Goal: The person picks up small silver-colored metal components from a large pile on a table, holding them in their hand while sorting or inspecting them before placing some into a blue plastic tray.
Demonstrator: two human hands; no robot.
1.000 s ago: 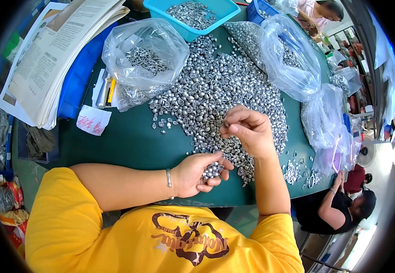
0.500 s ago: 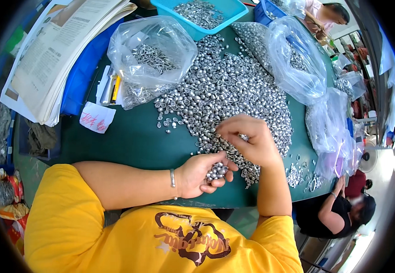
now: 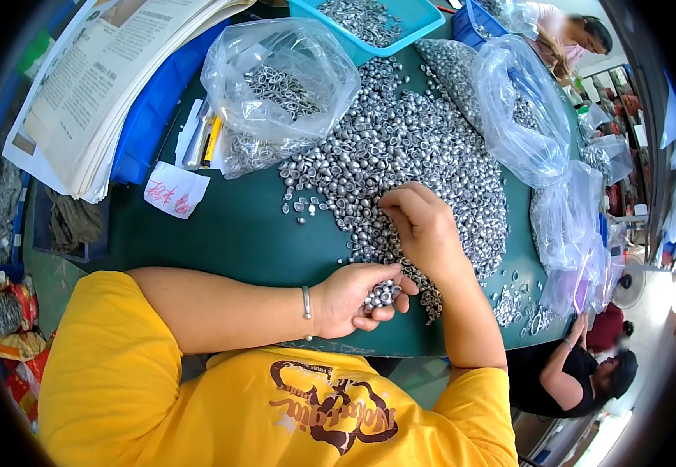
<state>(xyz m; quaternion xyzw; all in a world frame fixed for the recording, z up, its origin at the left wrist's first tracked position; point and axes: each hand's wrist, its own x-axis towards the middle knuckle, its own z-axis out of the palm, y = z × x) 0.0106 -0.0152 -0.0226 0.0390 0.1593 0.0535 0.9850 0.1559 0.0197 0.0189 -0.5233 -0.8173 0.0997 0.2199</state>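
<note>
A wide heap of small silvery dome-shaped metal pieces (image 3: pixel 431 148) lies on the green tabletop. My left hand (image 3: pixel 346 302), palm up near the table's front edge, has its fingers curled round a cluster of the same metal pieces (image 3: pixel 382 294). Over the near part of the heap, my right hand (image 3: pixel 425 226) points its fingertips down among the pieces. Its thumb and forefinger are drawn together at the heap; whatever is between them is too small to make out.
A clear bag of metal rings (image 3: pixel 279 93) stands left of the heap, a turquoise basket (image 3: pixel 424 29) behind it, more clear bags (image 3: pixel 525 109) to its right. Newspapers (image 3: pixel 96 86), a yellow pen (image 3: pixel 213 140) and a paper note (image 3: pixel 173 191) lie left. Two co-workers sit at the right.
My right hand has moved a little farther over the heap, away from my left hand. The left hand still cups its pieces. The whole view has shifted slightly.
</note>
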